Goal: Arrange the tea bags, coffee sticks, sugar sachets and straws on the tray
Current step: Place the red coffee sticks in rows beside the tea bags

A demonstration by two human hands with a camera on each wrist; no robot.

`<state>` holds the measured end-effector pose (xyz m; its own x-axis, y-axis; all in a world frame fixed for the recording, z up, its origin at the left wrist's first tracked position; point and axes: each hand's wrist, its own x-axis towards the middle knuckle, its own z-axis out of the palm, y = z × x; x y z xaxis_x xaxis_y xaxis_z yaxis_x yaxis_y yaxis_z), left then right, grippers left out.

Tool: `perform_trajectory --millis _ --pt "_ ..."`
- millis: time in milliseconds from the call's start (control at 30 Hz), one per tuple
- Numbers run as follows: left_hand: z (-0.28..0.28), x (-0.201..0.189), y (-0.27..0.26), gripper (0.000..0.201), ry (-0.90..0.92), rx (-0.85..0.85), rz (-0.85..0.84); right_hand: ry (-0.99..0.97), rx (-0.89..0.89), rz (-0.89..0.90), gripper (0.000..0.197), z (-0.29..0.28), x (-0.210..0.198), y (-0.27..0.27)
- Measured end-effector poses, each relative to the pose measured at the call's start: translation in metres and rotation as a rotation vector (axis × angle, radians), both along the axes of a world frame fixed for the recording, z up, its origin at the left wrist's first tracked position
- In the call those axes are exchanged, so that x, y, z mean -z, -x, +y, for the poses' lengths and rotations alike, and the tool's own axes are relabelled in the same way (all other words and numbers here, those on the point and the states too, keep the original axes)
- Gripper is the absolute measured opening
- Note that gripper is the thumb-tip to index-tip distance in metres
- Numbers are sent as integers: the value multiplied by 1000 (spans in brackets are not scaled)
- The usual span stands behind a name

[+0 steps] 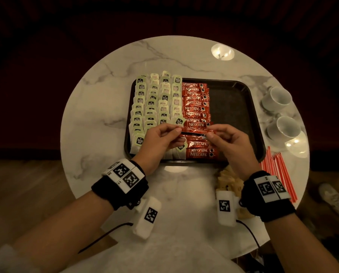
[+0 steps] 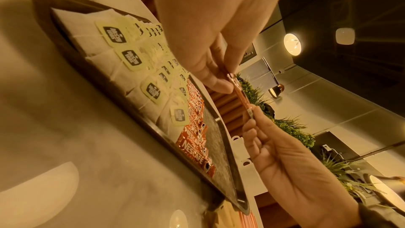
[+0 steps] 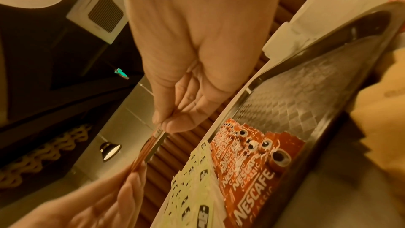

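Note:
A dark tray (image 1: pixel 237 89) lies on the round marble table (image 1: pixel 105 107). Rows of pale green tea bags (image 1: pixel 155 99) fill its left part, and a column of red coffee sticks (image 1: pixel 196 103) runs down its middle. Both hands hold red coffee sticks (image 1: pixel 196 131) edge-up above that column. My left hand (image 1: pixel 160 134) pinches their left end, and my right hand (image 1: pixel 222 136) pinches their right end. The wrist views show the held sticks (image 2: pixel 240 93) (image 3: pixel 145 152) between thumb and fingers. Sugar sachets (image 1: pixel 229 182) lie near my right wrist. Red straws (image 1: pixel 279 170) lie right of the tray.
Two white cups (image 1: pixel 277 99) (image 1: pixel 285 128) stand at the table's right edge beside the tray. The tray's right third (image 1: pixel 229 115) is bare. White sensor boxes with cables hang under both wrists.

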<state>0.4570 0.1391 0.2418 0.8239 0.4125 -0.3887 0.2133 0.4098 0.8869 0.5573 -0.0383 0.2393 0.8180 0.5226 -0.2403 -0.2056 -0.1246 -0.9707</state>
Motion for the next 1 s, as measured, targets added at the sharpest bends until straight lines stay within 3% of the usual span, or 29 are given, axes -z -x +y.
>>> perform_trajectory --millis 167,300,467,567,733,867,1000 --pt "2 3 4 22 -107 39 12 -30 23 0 20 -6 -3 1" --pt "2 4 2 21 -329 -5 85 -21 81 -175 16 -5 -5 9" --pt "-9 -7 -3 38 -82 207 123 71 -117 -710 15 2 -1 22" --pt "-12 -8 -4 34 -5 263 93 102 -232 -844 17 3 7 28" --pt "-10 -8 -3 33 -48 204 98 115 -266 -800 13 -5 12 30" --pt "-7 -10 -1 33 -60 225 79 86 -68 -550 14 -8 5 23" --pt "-8 -11 1 39 -156 380 63 66 12 -296 25 -4 1 16"
